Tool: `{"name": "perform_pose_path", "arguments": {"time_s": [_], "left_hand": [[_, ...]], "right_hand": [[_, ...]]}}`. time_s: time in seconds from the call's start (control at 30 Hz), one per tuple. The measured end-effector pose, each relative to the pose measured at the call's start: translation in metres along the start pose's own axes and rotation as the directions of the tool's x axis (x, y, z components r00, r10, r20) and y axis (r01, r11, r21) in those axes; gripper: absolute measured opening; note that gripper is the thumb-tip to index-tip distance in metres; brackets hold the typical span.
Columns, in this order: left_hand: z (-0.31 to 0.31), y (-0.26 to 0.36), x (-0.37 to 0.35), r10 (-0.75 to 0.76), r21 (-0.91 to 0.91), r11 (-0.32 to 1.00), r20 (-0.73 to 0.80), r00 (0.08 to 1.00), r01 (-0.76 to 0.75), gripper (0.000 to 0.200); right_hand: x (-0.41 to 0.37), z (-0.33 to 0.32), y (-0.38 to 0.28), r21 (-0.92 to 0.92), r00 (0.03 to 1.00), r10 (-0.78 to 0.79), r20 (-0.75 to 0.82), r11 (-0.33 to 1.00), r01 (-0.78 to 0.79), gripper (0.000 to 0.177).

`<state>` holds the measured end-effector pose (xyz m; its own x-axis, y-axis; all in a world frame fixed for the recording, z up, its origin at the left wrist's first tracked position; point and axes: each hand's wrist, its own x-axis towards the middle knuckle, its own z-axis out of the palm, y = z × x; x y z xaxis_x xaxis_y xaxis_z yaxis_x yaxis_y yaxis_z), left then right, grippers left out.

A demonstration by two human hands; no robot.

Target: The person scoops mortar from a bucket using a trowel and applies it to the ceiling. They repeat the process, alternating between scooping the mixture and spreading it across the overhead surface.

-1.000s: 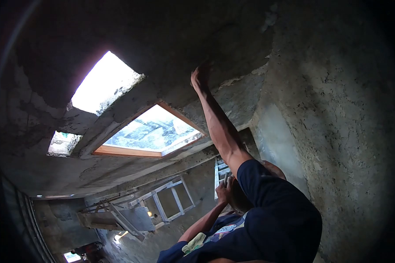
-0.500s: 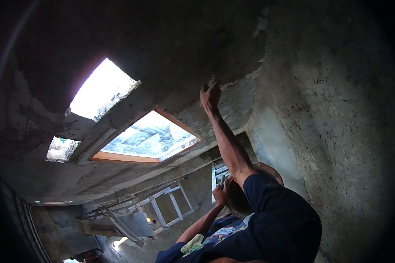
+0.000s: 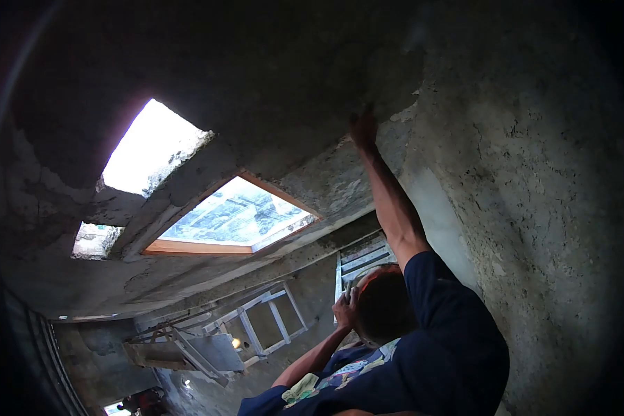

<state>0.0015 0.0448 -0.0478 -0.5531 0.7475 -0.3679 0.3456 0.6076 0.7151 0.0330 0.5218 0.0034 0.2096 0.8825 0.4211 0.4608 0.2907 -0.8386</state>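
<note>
A dark round bowl-like container (image 3: 387,308) with a reddish-orange edge sits in front of my chest. My left hand (image 3: 347,308) is closed at its side, with something grey at the fingers. My right arm reaches high, and my right hand (image 3: 363,128) is up against the dark, damp-looking plaster (image 3: 305,104) beside a ragged pale edge (image 3: 405,111). That hand is dim and smeared by motion, so I cannot tell whether anything is in it. My dark blue shirt (image 3: 451,360) fills the lower part of the view.
A wood-framed window (image 3: 236,215) and two rough bright openings, one large (image 3: 152,149) and one small (image 3: 97,240), lie to the left. Rough wall (image 3: 534,180) rises on the right. Below are a ladder-like frame (image 3: 263,322), boards (image 3: 218,352) and a glowing bulb (image 3: 236,343).
My right hand has moved right along the plaster; a pale lump seen at its fingertips earlier no longer shows. The round container has turned, showing more of its dark side. My left hand stays on it.
</note>
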Motion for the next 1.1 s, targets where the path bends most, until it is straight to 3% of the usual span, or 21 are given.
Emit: {"name": "perform_pose_path", "arguments": {"time_s": [0.1, 0.17, 0.2, 0.3, 0.37, 0.4, 0.5, 0.6, 0.67, 0.8, 0.9, 0.97, 1.0, 1.07, 1.1], "left_hand": [[0.006, -0.011, 0.007, 0.004, 0.003, 1.0, -0.014, 1.0, -0.004, 0.047], [0.005, -0.011, 0.007, 0.006, 0.025, 1.0, -0.009, 1.0, -0.006, 0.046], [0.004, -0.013, 0.006, 0.015, 0.038, 0.999, 0.003, 1.0, -0.015, 0.049], [0.003, -0.011, -0.001, 0.033, 0.019, 0.999, 0.011, 0.999, -0.033, 0.052], [0.0, -0.009, -0.006, 0.036, -0.003, 0.999, 0.011, 0.999, -0.036, 0.051], [0.0, -0.007, -0.006, 0.05, -0.003, 0.999, -0.001, 0.999, -0.05, 0.051], [0.002, -0.011, -0.004, 0.033, 0.018, 0.999, 0.004, 0.999, -0.033, 0.048], [0.001, -0.008, -0.001, 0.019, 0.04, 0.999, 0.007, 1.0, -0.019, 0.046], [-0.001, -0.01, -0.005, 0.023, 0.041, 0.999, 0.004, 1.0, -0.024, 0.046], [0.004, -0.011, -0.001, 0.016, 0.032, 0.999, 0.001, 1.0, -0.016, 0.046], [0.0, -0.005, -0.005, 0.025, 0.021, 0.999, 0.006, 1.0, -0.025, 0.045], [-0.003, 0.002, -0.005, 0.029, 0.023, 0.999, 0.013, 0.999, -0.03, 0.045], [-0.004, 0.004, -0.005, 0.012, 0.033, 0.999, 0.018, 1.0, -0.012, 0.045], [-0.003, 0.002, -0.005, -0.011, 0.046, 0.999, 0.027, 1.0, 0.01, 0.045], [-0.001, -0.001, -0.004, 0.001, 0.037, 0.999, 0.018, 1.0, -0.002, 0.047]], "right_hand": [[-0.011, -0.004, 0.008, -0.087, 0.995, 0.075, -0.065, 0.993, -0.081, 0.061], [-0.023, -0.012, 0.01, -0.051, 0.966, 0.257, 0.031, 0.965, -0.255, 0.057], [-0.03, -0.017, 0.007, -0.048, 0.966, 0.256, 0.028, 0.966, -0.254, 0.057], [-0.034, -0.026, -0.004, 0.019, 0.976, 0.218, 0.006, 0.976, -0.218, 0.051], [-0.029, -0.021, -0.015, 0.088, 0.995, -0.036, -0.093, 0.995, 0.044, 0.048], [-0.022, -0.019, -0.027, 0.087, 0.995, -0.034, -0.092, 0.995, 0.042, 0.048], [-0.002, -0.006, -0.034, 0.029, 0.985, -0.169, 0.042, 0.985, 0.167, 0.049], [-0.005, 0.015, -0.012, -0.051, 0.992, -0.104, -0.067, 0.994, 0.101, 0.049], [-0.025, 0.005, 0.008, -0.15, 0.947, 0.322, -0.003, 0.936, -0.319, 0.052], [-0.05, -0.014, 0.027, -0.139, 0.893, 0.449, 0.026, 0.886, -0.442, 0.054], [-0.052, -0.023, 0.018, -0.044, 0.94, 0.341, 0.005, 0.939, -0.34, 0.056], [-0.038, -0.021, 0.002, -0.028, 0.982, 0.143, -0.121, 0.989, -0.148, 0.055], [-0.026, -0.021, -0.011, -0.028, 0.982, 0.144, -0.121, 0.989, -0.149, 0.055], [0.001, -0.027, -0.039, 0.102, 0.982, -0.162, -0.1, 0.98, 0.172, 0.053], [0.01, -0.029, -0.046, 0.099, 0.982, -0.159, -0.098, 0.981, 0.169, 0.053]]}}
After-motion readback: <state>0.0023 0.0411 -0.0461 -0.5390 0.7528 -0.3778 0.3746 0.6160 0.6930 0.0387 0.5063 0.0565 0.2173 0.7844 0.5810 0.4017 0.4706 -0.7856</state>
